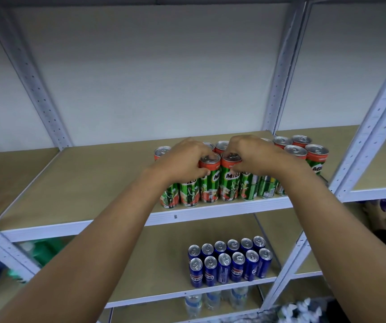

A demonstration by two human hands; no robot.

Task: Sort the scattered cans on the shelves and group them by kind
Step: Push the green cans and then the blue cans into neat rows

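Several green and red Milo cans [266, 186] stand in rows near the front edge of the upper shelf [210, 212]. My left hand [182, 159] grips the top of one front-row Milo can [209, 183]. Beside it, my right hand [255, 155] grips the top of the neighbouring Milo can [229, 183]. Both cans stand upright on the shelf board, touching each other. More Milo cans [303, 150] sit behind and to the right. On the shelf below, several blue Pepsi cans [230, 262] stand in two neat rows.
White metal uprights [371, 127] frame the shelf bay on both sides. Clear water bottles [213, 299] stand on the lowest visible shelf. The left half of the upper shelf board [82, 180] is bare wood. Blurred green and blue items [45, 250] lie at the lower left.
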